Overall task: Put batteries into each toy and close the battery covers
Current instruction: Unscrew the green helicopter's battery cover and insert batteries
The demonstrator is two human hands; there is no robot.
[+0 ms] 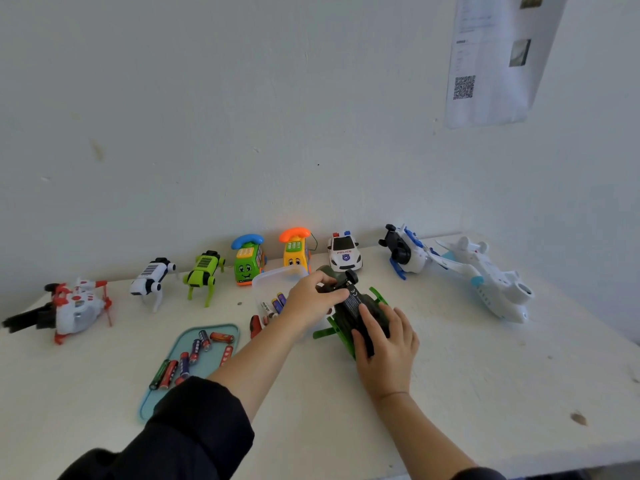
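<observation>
A dark green toy helicopter (pixel 349 306) lies upside down on the white table (pixel 485 375), its black underside with a label facing up. My left hand (pixel 308 299) grips its far end, fingers curled over the body. My right hand (pixel 384 344) holds the near end, with the thumb laid on the underside panel. Several loose batteries (pixel 194 355) lie on a light blue tray (pixel 152 400) to the left. More batteries (pixel 275 303) sit in a clear plastic box (pixel 270 278) behind my left wrist.
Along the wall stand a red-white helicopter (pixel 74 306), a white robot dog (pixel 150 277), a green robot dog (pixel 204 271), a green phone car (pixel 247 259), a yellow phone car (pixel 296 249), a police car (pixel 344 254), a blue-white helicopter (pixel 407 251) and a white plane (pixel 491 278).
</observation>
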